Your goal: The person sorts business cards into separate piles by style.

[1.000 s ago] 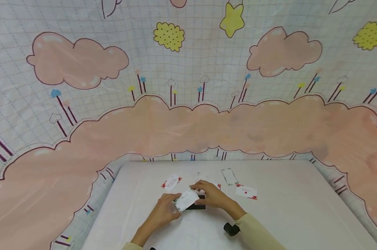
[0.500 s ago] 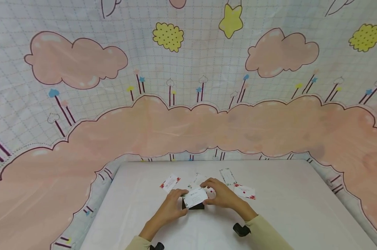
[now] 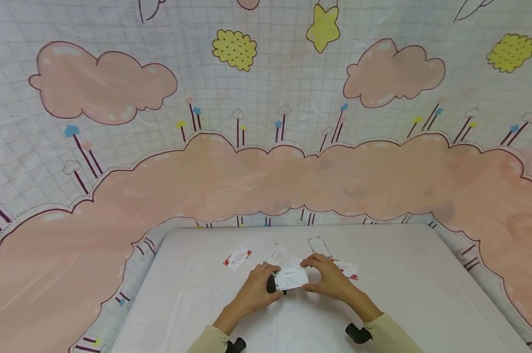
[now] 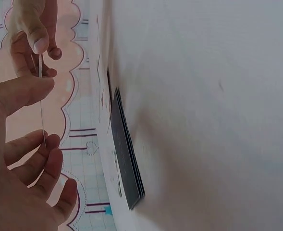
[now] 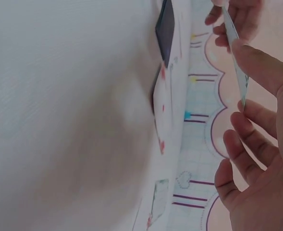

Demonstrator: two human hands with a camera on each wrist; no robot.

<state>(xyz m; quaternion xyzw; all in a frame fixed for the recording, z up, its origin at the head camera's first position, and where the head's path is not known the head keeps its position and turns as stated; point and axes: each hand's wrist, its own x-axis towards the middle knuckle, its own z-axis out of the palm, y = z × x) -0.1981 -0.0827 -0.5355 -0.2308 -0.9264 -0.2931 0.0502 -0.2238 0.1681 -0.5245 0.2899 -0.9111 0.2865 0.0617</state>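
Note:
A white printed card (image 3: pixel 291 278) with leafy corners is held up over the table between both hands. My left hand (image 3: pixel 258 290) pinches its left side between thumb and fingertips. At its right side my right hand (image 3: pixel 329 279) grips it by the edges in the same way. Both wrist views show the card (image 4: pixel 42 113) nearly edge-on, raised off the table, with the thumb on one edge and fingertips at the other. Behind and below it lies a flat black stack of thin layers (image 4: pixel 126 149), partly covered by the card and left hand in the head view.
On the table (image 3: pixel 182 304) beyond the hands lie a red-flowered card (image 3: pixel 237 258), a pale card (image 3: pixel 277 253), a leafy-bordered card (image 3: pixel 319 246) and another red-cornered card (image 3: pixel 348 269). Black wrist devices (image 3: pixel 358 333) sit on both forearms. A printed curtain (image 3: pixel 266 181) hangs behind the table.
Both hands have moved to the right with the card, which has turned from tilted to nearly level. More of the black stack's left end shows now, and its right part is covered.

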